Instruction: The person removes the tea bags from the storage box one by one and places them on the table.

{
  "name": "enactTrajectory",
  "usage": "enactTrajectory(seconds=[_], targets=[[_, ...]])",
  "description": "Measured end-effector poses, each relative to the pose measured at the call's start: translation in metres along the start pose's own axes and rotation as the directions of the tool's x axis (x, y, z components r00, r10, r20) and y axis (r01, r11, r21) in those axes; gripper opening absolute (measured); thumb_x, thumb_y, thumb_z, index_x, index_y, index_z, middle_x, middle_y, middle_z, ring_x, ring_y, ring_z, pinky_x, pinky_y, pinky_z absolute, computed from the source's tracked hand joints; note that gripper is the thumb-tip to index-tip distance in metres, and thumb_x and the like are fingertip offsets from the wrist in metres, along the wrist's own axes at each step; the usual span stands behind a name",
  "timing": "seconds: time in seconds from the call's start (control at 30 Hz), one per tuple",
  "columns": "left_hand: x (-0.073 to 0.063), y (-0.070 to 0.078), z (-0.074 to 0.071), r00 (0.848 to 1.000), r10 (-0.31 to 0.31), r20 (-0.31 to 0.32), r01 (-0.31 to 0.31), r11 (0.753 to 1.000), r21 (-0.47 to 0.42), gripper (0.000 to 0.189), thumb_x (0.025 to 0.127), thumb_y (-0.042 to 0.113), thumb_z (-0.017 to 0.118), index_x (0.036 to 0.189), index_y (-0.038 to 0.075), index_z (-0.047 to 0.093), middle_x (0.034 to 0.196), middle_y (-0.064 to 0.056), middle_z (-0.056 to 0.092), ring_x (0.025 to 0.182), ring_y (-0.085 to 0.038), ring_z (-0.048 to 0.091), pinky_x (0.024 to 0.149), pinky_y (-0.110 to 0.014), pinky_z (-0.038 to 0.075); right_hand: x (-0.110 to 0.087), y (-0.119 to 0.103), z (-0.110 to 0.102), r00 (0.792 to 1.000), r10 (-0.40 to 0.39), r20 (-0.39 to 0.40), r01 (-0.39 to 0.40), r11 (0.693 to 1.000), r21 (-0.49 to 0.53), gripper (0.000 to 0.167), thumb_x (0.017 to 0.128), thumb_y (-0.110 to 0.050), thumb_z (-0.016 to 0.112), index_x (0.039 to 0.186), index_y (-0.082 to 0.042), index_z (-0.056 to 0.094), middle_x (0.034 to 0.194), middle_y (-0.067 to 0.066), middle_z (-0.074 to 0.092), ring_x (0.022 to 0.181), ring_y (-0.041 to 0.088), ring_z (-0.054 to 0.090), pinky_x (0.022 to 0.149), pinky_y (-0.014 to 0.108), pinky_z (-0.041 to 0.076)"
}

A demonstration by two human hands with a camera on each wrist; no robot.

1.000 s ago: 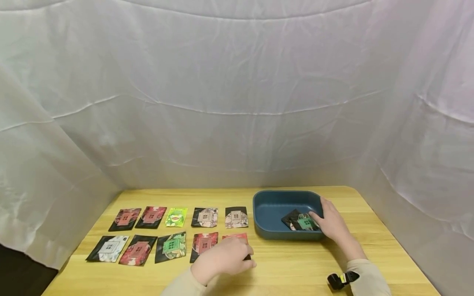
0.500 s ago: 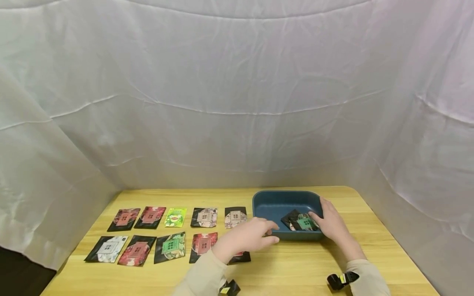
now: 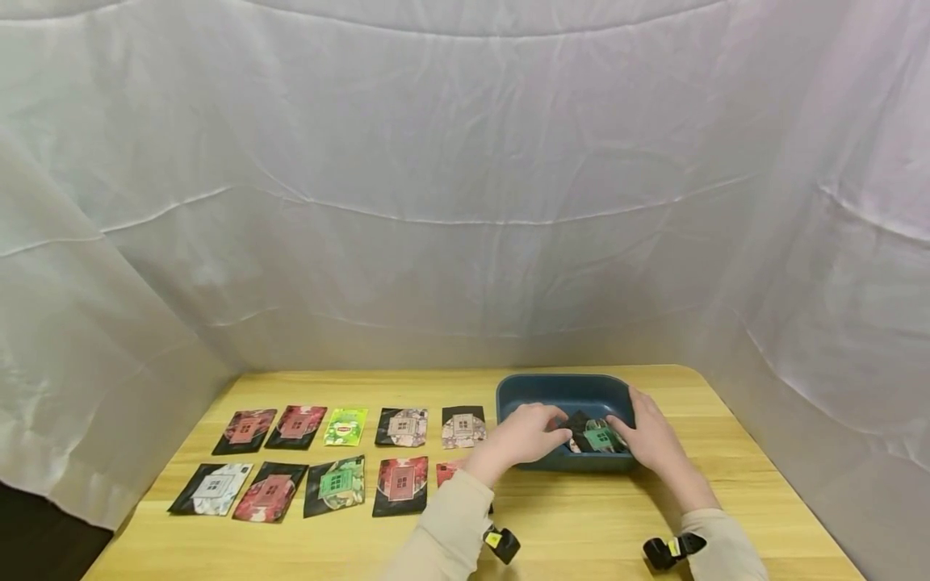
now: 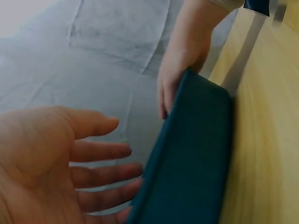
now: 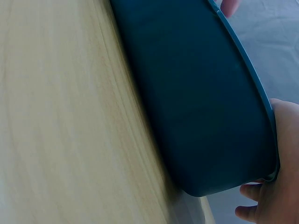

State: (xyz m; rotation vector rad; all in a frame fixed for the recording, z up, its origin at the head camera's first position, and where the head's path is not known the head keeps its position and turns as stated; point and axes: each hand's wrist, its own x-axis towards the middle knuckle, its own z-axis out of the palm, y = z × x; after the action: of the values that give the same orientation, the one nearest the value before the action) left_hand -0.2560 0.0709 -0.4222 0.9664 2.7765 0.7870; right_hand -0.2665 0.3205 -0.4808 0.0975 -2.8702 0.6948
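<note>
My left hand [image 3: 526,437] hovers over the front left of a blue rectangular bin [image 3: 539,462]. The left wrist view shows its fingers [image 4: 100,177] extended, with nothing between them. At the bin's right end, my right hand [image 3: 651,436] grips the rim, thumb inside and the other fingers outside. Inside the bin, a black and green sachet [image 3: 600,438] lies near the right thumb over another dark sachet [image 3: 577,423]. A red and black sachet [image 3: 446,471] on the table is mostly hidden behind my left forearm.
Two rows of sachets lie left of the bin, among them a yellow-green one [image 3: 345,426], a white and black one [image 3: 212,488] and a red one [image 3: 401,486]. The wooden table [image 3: 581,524] is backed by a grey-white cloth [image 3: 465,274].
My left hand has moved right and away from me, from over the near row's rightmost sachet to over the bin. That sachet stays on the table. My right hand keeps its hold.
</note>
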Motion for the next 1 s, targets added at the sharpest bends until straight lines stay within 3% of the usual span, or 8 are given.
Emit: enactTrajectory(seconds=[0.17, 0.37, 0.43, 0.5, 0.6, 0.77, 0.9, 1.0], targets=[[0.012, -0.002, 0.017, 0.994, -0.108, -0.036, 0.103, 0.988, -0.112, 0.038, 0.099, 0.035, 0.055, 0.128, 0.013, 0.064, 0.126, -0.006, 0.065, 0.120, -0.021, 0.058, 0.096, -0.034, 0.051, 0.000, 0.001, 0.001, 1.000, 0.000, -0.001, 0.000, 1.000, 0.002, 0.078, 0.097, -0.030, 0.056, 0.148, 0.015, 0.018, 0.147, 0.040, 0.027, 0.134, 0.056, 0.029, 0.110, 0.066, 0.027], [0.025, -0.005, 0.030, 0.970, -0.236, -0.066, 0.209, 0.938, -0.277, 0.037, 0.099, 0.032, 0.056, 0.128, 0.010, 0.062, 0.130, -0.008, 0.063, 0.123, -0.028, 0.056, 0.097, -0.041, 0.051, 0.001, 0.003, 0.002, 1.000, 0.004, 0.002, -0.004, 1.000, -0.001, 0.078, 0.097, -0.030, 0.056, 0.148, 0.015, 0.018, 0.149, 0.039, 0.025, 0.135, 0.056, 0.027, 0.111, 0.066, 0.027], [0.029, -0.006, 0.032, 0.960, -0.275, -0.048, 0.242, 0.906, -0.346, 0.035, 0.099, 0.027, 0.055, 0.128, 0.009, 0.062, 0.131, -0.009, 0.062, 0.119, -0.029, 0.059, 0.092, -0.041, 0.053, 0.001, 0.003, 0.001, 1.000, 0.004, 0.002, -0.004, 1.000, 0.000, 0.078, 0.098, -0.030, 0.056, 0.149, 0.014, 0.018, 0.149, 0.039, 0.024, 0.136, 0.056, 0.026, 0.111, 0.067, 0.026], [0.031, -0.008, 0.033, 0.949, -0.315, -0.008, 0.281, 0.858, -0.430, 0.033, 0.099, 0.021, 0.054, 0.129, 0.007, 0.061, 0.132, -0.011, 0.061, 0.103, -0.030, 0.062, 0.079, -0.040, 0.053, 0.001, 0.002, 0.001, 1.000, 0.002, 0.002, -0.002, 1.000, -0.001, 0.078, 0.098, -0.031, 0.056, 0.149, 0.014, 0.018, 0.150, 0.039, 0.024, 0.136, 0.056, 0.025, 0.111, 0.066, 0.025], [0.034, -0.010, 0.034, 0.932, -0.358, 0.056, 0.335, 0.790, -0.514, 0.032, 0.099, 0.016, 0.052, 0.129, 0.006, 0.060, 0.134, -0.011, 0.059, 0.091, -0.025, 0.058, 0.066, -0.037, 0.047, 0.001, 0.002, 0.000, 1.000, -0.002, 0.002, 0.002, 1.000, -0.001, 0.078, 0.098, -0.031, 0.056, 0.149, 0.014, 0.018, 0.150, 0.039, 0.023, 0.137, 0.056, 0.024, 0.112, 0.066, 0.024], [0.038, -0.013, 0.035, 0.911, -0.392, 0.128, 0.383, 0.692, -0.612, 0.032, 0.098, 0.014, 0.053, 0.127, 0.004, 0.062, 0.121, -0.008, 0.062, 0.077, -0.018, 0.048, 0.063, -0.035, 0.042, 0.001, 0.000, -0.001, 1.000, 0.001, 0.007, -0.001, 1.000, -0.002, 0.079, 0.098, -0.031, 0.056, 0.149, 0.015, 0.017, 0.150, 0.040, 0.023, 0.137, 0.056, 0.023, 0.112, 0.066, 0.024], [0.039, -0.015, 0.037, 0.906, -0.397, 0.146, 0.390, 0.650, -0.652, 0.029, 0.097, 0.014, 0.056, 0.122, 0.003, 0.065, 0.098, -0.008, 0.061, 0.065, -0.018, 0.041, 0.061, -0.032, 0.039, 0.000, 0.000, 0.000, 1.000, 0.009, 0.014, -0.009, 1.000, -0.006, 0.079, 0.098, -0.032, 0.055, 0.149, 0.014, 0.017, 0.150, 0.039, 0.022, 0.137, 0.056, 0.023, 0.112, 0.067, 0.024], [0.040, -0.016, 0.039, 0.906, -0.398, 0.148, 0.386, 0.626, -0.678, 0.027, 0.096, 0.015, 0.058, 0.118, 0.003, 0.067, 0.100, -0.008, 0.062, 0.067, -0.016, 0.046, 0.060, -0.031, 0.042, 0.000, 0.000, 0.001, 1.000, 0.018, 0.019, -0.018, 1.000, -0.007, 0.079, 0.098, -0.034, 0.055, 0.150, 0.013, 0.016, 0.151, 0.039, 0.021, 0.138, 0.056, 0.022, 0.112, 0.067, 0.023]])
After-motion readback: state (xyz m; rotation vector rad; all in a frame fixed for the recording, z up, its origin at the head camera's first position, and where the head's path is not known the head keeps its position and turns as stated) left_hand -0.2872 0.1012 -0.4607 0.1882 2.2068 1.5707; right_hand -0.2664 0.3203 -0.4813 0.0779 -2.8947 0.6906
